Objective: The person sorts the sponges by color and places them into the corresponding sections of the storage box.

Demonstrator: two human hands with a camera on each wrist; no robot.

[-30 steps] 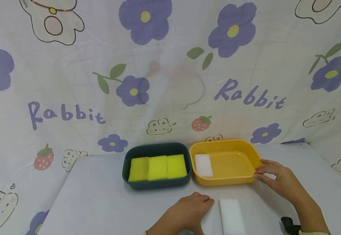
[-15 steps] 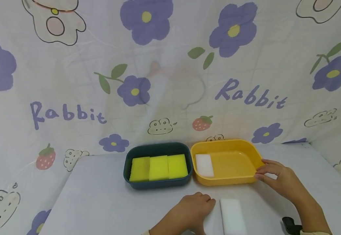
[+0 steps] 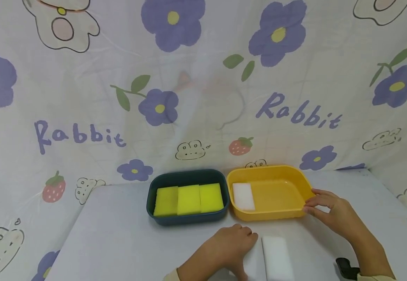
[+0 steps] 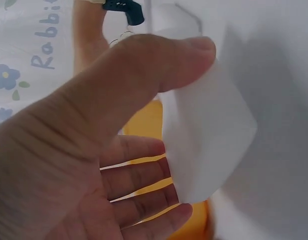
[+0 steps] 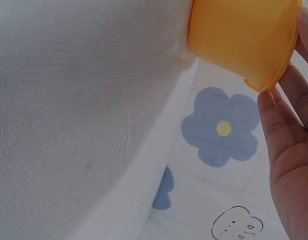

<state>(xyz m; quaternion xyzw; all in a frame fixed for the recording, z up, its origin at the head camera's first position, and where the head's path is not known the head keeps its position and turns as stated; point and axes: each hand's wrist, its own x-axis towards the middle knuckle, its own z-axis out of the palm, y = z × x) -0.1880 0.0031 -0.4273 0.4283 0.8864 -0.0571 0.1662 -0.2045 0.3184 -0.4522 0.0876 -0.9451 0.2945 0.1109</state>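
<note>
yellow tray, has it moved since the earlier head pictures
No, the yellow tray has not visibly shifted either way; in the head view, it keeps its place against the strawberry print just above.

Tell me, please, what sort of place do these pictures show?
Probably an indoor tabletop workspace, perhaps curtained off; the wider room is not visible. A white tabletop lies in front of a flower-printed sheet, and a yellow tub and a dark green tub sit side by side on the tabletop.
</note>
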